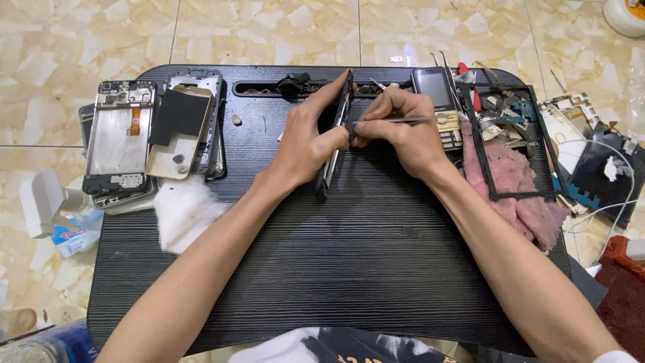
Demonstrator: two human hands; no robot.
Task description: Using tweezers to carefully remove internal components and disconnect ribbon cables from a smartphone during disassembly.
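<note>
**Tweezers at the phone's edge**

Left hand (306,144) clamps thin black phone frame (336,138) on edge, mid black ribbed tray (336,282), long axis running away from the body. Right hand (403,131) pinches slim metal tweezers (403,121), tips pointing left, touching frame's rt side beside the L thumb. Rt hand nearer. Pink rag (517,195) well apart.

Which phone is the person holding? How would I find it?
Look at the black ridged tray on the tiled floor. Near its top middle, the left hand holds a thin dark phone on its edge, while the right hand pokes it with tweezers. Every other phone lies flat.
</note>
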